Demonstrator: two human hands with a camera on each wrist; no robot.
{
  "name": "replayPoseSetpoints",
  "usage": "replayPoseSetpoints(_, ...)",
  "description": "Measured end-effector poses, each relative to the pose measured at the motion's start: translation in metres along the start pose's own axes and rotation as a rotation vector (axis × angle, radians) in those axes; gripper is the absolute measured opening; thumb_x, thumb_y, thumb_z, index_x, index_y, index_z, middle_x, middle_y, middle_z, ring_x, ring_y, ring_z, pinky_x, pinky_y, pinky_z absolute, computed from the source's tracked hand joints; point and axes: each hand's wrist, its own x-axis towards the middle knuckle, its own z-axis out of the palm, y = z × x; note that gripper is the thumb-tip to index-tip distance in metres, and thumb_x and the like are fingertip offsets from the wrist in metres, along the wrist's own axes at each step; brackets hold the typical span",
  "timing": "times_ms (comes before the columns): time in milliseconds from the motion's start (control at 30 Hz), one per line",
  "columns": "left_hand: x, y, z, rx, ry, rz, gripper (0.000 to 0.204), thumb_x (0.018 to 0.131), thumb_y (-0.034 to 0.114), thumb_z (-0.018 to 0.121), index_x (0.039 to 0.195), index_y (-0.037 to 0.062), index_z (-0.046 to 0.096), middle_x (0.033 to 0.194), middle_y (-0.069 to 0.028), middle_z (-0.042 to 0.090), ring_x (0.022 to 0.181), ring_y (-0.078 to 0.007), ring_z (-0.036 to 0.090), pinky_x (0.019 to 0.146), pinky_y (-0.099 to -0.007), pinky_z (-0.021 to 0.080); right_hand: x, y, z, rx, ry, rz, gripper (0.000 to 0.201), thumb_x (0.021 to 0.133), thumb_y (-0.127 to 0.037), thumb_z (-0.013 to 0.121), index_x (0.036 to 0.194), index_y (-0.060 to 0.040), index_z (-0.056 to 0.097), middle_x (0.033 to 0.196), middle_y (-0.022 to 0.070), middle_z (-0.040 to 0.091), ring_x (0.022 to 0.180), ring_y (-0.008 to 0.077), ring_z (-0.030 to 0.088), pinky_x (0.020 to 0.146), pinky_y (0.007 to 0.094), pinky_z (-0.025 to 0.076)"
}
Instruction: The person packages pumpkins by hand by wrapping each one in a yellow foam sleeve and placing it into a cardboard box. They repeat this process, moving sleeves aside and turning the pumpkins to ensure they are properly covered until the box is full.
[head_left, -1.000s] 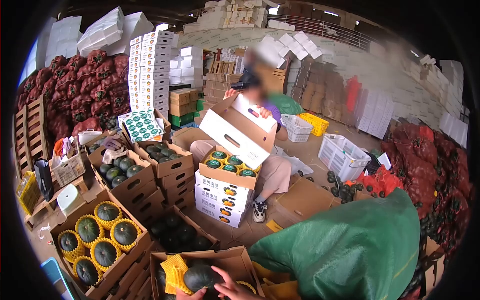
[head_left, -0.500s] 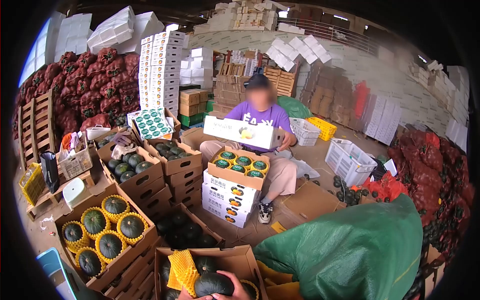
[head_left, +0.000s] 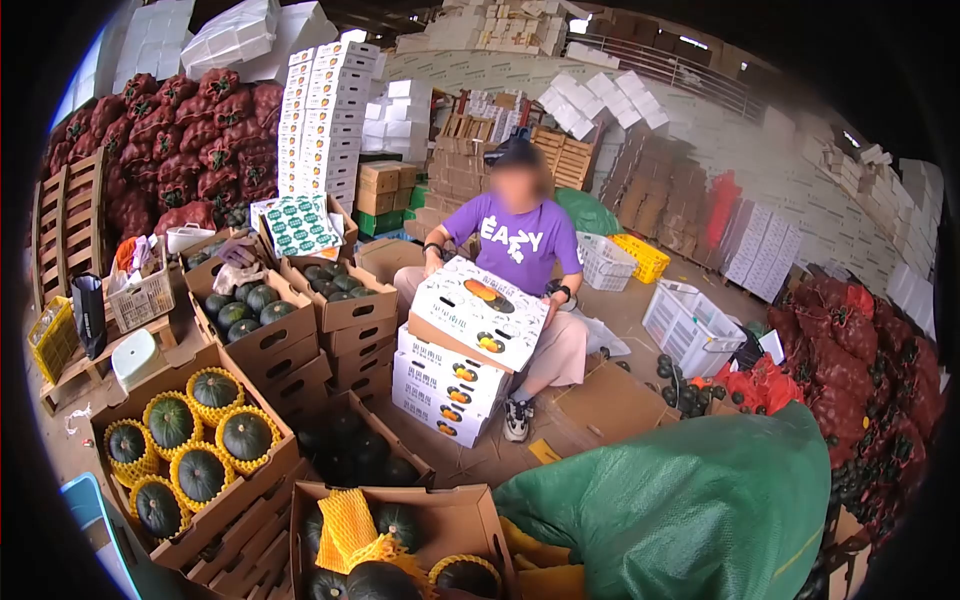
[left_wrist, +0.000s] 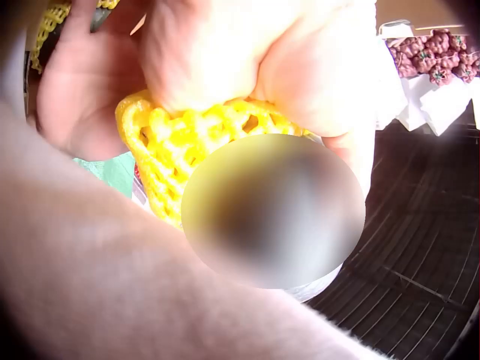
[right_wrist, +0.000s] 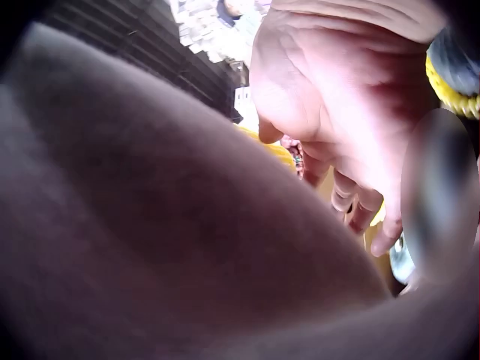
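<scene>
At the head view's bottom edge, an open carton (head_left: 465, 520) holds dark green squashes (head_left: 385, 582), one in a yellow foam net, and a flat folded yellow net (head_left: 348, 522). Neither of my hands shows there. In the left wrist view my left hand (left_wrist: 259, 56) has its fingers curled on a yellow foam net (left_wrist: 195, 139); a blurred disc hides part of it. My right hand (left_wrist: 86, 86) is beside it at the left, palm showing. The right wrist view has my right hand (right_wrist: 349, 97) with loosely extended fingers and nothing seen in them.
A seated person in a purple shirt (head_left: 520, 245) has both hands by a closed printed carton (head_left: 485, 305) on stacked white cartons. Left stands a carton of netted squashes (head_left: 203, 475). A green tarpaulin (head_left: 690, 500) bulges at the right. Red net sacks (head_left: 185, 150) are piled behind.
Both my hands have left the head view, where they held a dark squash. The seated person's raised carton lid now covers the carton of squashes. The head view has shifted slightly.
</scene>
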Motion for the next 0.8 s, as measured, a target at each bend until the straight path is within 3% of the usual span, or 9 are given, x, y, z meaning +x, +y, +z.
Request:
replayPoseSetpoints(167, 0.003, 0.000, -0.005, -0.093, -0.007, -0.019, 0.064, 0.077, -0.002, 0.066, 0.135, 0.0039, 0.039, 0.115, -0.0098, 0.056, 0.097, -0.0194, 0.058, 0.084, -0.0321, 0.051, -0.014, -0.020, 0.041, -0.117, -0.001, 0.114, 0.027, 0.101, -0.028, 0.041, 0.088, -0.0101, 0.055, 0.070, -0.0014, 0.050, 0.059, 0.0105, 0.047, 0.055, 0.0265, 0.041)
replayPoseSetpoints(267, 0.004, -0.001, -0.007, -0.149, -0.003, -0.040, 0.064, 0.077, -0.002, 0.066, 0.135, 0.0041, 0.039, 0.114, -0.0095, 0.057, 0.095, -0.0187, 0.059, 0.082, -0.0314, 0.052, -0.010, -0.027, 0.040, 0.028, 0.233, 0.246, 0.028, 0.099, -0.023, 0.043, 0.089, -0.0050, 0.062, 0.069, 0.0044, 0.059, 0.057, 0.0165, 0.054, 0.053, 0.0309, 0.045)
replayPoseSetpoints(367, 0.007, -0.010, -0.006, -0.224, 0.004, -0.061, 0.064, 0.077, -0.002, 0.066, 0.135, 0.0044, 0.040, 0.113, -0.0091, 0.057, 0.092, -0.0180, 0.059, 0.080, -0.0307, 0.053, -0.005, -0.023, 0.017, -0.847, 0.070, -0.396, 0.018, 0.096, -0.023, 0.052, 0.106, -0.0084, 0.055, 0.094, -0.0017, 0.054, 0.081, 0.0083, 0.051, 0.075, 0.0246, 0.042)
replayPoseSetpoints(400, 0.009, -0.012, -0.001, -0.213, 0.011, -0.046, 0.064, 0.077, -0.002, 0.066, 0.135, 0.0045, 0.040, 0.113, -0.0090, 0.057, 0.092, -0.0178, 0.060, 0.079, -0.0305, 0.053, -0.003, -0.029, 0.013, -0.251, 0.228, -0.284, 0.003, 0.093, -0.011, 0.054, 0.091, -0.0097, 0.052, 0.083, -0.0016, 0.046, 0.078, 0.0083, 0.045, 0.070, 0.0249, 0.039)
replayPoseSetpoints(433, 0.012, -0.013, 0.005, -0.099, 0.023, 0.005, 0.063, 0.077, -0.003, 0.066, 0.135, 0.0050, 0.040, 0.112, -0.0090, 0.058, 0.090, -0.0171, 0.060, 0.078, -0.0293, 0.053, 0.000, -0.044, 0.005, -0.809, 0.279, -0.574, 0.010, 0.090, -0.007, 0.055, 0.085, -0.0086, 0.047, 0.080, -0.0002, 0.044, 0.077, 0.0083, 0.043, 0.066, 0.0252, 0.038)
replayPoseSetpoints(500, 0.011, -0.001, 0.029, 0.130, 0.058, 0.102, 0.063, 0.078, -0.003, 0.066, 0.134, 0.0061, 0.040, 0.112, -0.0088, 0.058, 0.088, -0.0157, 0.060, 0.074, -0.0270, 0.053, 0.010, -0.043, 0.006, -0.994, 0.574, -0.894, 0.014, 0.085, 0.000, 0.058, 0.081, -0.0066, 0.046, 0.078, 0.0023, 0.043, 0.071, 0.0112, 0.042, 0.061, 0.0260, 0.036)
replayPoseSetpoints(633, 0.008, 0.026, 0.047, 0.327, 0.140, -0.070, 0.058, 0.079, -0.003, 0.067, 0.132, 0.0034, 0.043, 0.110, -0.0097, 0.059, 0.096, -0.0196, 0.060, 0.086, -0.0328, 0.051, -0.011, -0.062, 0.048, -1.192, 0.586, -1.054, 0.021, 0.078, 0.008, 0.064, 0.080, -0.0052, 0.048, 0.074, 0.0054, 0.044, 0.064, 0.0164, 0.043, 0.056, 0.0275, 0.036)
replayPoseSetpoints(733, 0.006, 0.024, 0.059, 0.344, 0.154, 0.214, 0.054, 0.080, 0.000, 0.068, 0.129, 0.0014, 0.046, 0.109, -0.0101, 0.061, 0.094, -0.0189, 0.060, 0.083, -0.0323, 0.051, -0.012, -0.064, 0.053, -1.258, 0.642, -1.121, 0.022, 0.075, 0.009, 0.066, 0.080, -0.0050, 0.050, 0.072, 0.0068, 0.046, 0.062, 0.0183, 0.045, 0.055, 0.0292, 0.037)
replayPoseSetpoints(800, 0.011, 0.020, 0.049, 0.371, 0.206, 0.108, 0.056, 0.080, 0.001, 0.069, 0.130, 0.0004, 0.044, 0.114, -0.0118, 0.058, 0.099, -0.0195, 0.059, 0.085, -0.0325, 0.051, -0.011, -0.065, 0.056, -1.327, 0.658, -1.152, 0.021, 0.075, 0.008, 0.066, 0.081, -0.0052, 0.051, 0.073, 0.0066, 0.048, 0.063, 0.0182, 0.047, 0.055, 0.0299, 0.039)
